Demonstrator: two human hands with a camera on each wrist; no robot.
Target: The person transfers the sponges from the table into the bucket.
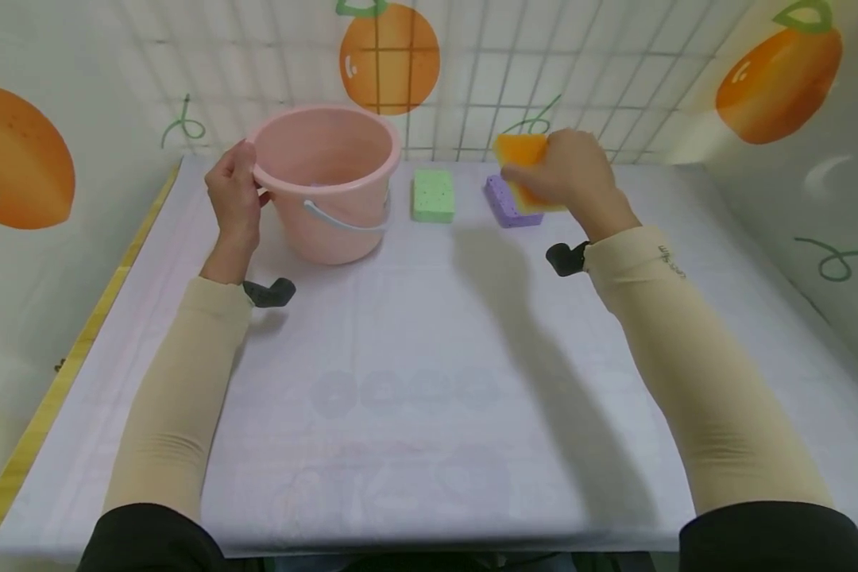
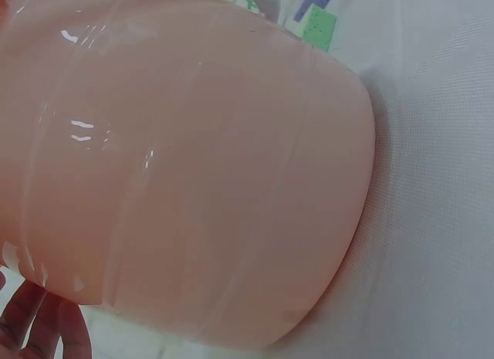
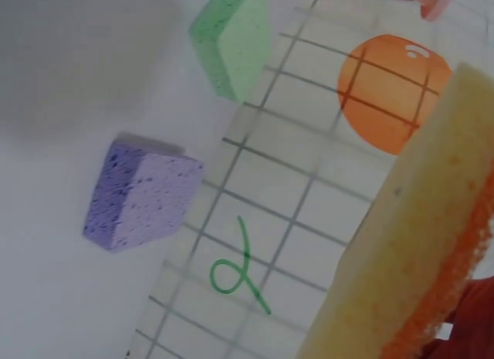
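An orange sponge [image 1: 525, 171] sits in the upper middle-right of the head view, lifted off the table in the right hand [image 1: 568, 179], whose fingers curl round it and cover most of it. The right-wrist view shows what the head view hides: the same sponge [image 3: 421, 243] fills the right side of the frame as a yellow slab with a rough orange layer along its lower edge.

Just below and behind it in the head view lies a purple sponge [image 1: 504, 202] on the white table [image 1: 429, 381], with a green sponge [image 1: 432, 195] further left, apart from it. The wrist view gives both clearly, purple [image 3: 139, 197] at middle left and green [image 3: 231, 38] at the top.

At upper left of the head view stands a pink bucket [image 1: 325, 179]. The left hand [image 1: 234, 195] grips its rim, fingers bent over the edge. The left-wrist view is nearly all bucket wall [image 2: 193, 166], with only fingertips [image 2: 31, 324] at the lower left corner.
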